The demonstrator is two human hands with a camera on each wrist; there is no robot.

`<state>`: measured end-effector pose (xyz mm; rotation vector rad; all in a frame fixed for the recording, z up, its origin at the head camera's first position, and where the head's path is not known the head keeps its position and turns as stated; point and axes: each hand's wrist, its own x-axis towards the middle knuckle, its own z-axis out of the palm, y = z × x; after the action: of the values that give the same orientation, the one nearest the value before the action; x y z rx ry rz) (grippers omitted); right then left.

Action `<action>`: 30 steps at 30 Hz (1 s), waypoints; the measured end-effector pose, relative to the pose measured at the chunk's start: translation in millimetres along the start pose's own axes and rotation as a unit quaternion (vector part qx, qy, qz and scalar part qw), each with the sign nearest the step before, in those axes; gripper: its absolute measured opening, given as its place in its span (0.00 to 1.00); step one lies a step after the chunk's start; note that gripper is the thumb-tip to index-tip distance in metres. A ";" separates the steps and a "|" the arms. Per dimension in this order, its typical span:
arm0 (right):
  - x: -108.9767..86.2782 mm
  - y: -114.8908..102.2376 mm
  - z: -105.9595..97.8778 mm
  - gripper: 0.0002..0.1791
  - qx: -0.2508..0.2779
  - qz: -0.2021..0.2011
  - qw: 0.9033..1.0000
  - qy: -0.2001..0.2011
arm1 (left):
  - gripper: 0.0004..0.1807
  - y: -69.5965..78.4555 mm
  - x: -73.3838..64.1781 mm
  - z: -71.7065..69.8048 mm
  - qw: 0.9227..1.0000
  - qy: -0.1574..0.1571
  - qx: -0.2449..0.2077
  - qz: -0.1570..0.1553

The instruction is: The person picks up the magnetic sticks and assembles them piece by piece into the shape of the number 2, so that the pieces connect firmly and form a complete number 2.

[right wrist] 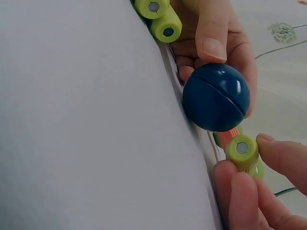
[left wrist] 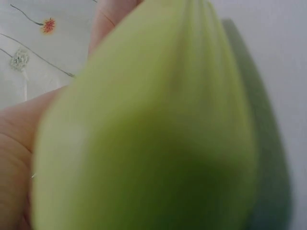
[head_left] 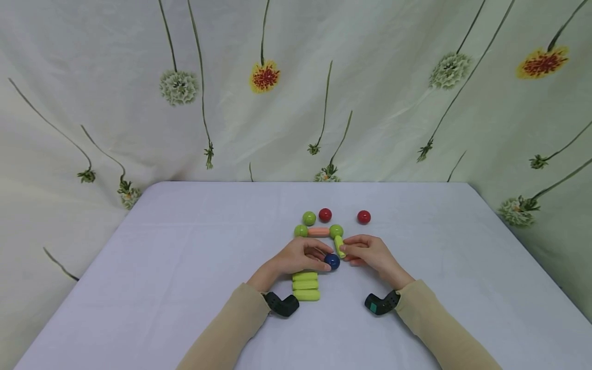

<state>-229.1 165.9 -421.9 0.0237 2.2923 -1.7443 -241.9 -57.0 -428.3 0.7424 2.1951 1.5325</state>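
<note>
My left hand (head_left: 300, 256) pinches a dark blue ball (head_left: 332, 262) between thumb and fingers, close over the table. In the right wrist view the same blue ball (right wrist: 216, 97) shows a seam round it. My right hand (head_left: 372, 254) grips a short yellow-green rod (head_left: 339, 247), whose near end (right wrist: 242, 147) has a round grey metal tip. The rod's far end meets a green ball (head_left: 336, 231). From that ball an orange-pink rod (head_left: 319, 232) runs left to another green ball (head_left: 301, 230). A large blurred yellow-green rod (left wrist: 144, 124) fills the left wrist view.
Several yellow-green rods (head_left: 306, 295) lie side by side below my left hand. Behind the joined pieces are a loose green ball (head_left: 309, 218), a red ball (head_left: 325, 215) and a second red ball (head_left: 364, 217) farther right. A flower-print cloth (head_left: 287, 128) hangs behind the white table (head_left: 185, 288).
</note>
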 end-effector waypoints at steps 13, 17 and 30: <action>0.7 0.5 0.7 0.23 0.009 -0.002 1.000 0.005 | 0.16 -0.6 1.3 0.0 1.000 -0.005 0.015 0.016; 0.8 1.0 1.6 0.23 0.010 -0.001 1.000 0.010 | 0.16 -1.6 2.0 0.6 1.000 -0.005 0.017 0.020; 1.2 1.1 5.6 0.22 0.001 0.004 0.999 0.031 | 0.14 -2.2 2.7 1.8 1.000 0.000 0.009 0.026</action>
<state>-229.0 160.7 -424.5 0.0901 2.3309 -1.7654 -243.5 -54.7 -431.0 0.8110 2.2081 1.5399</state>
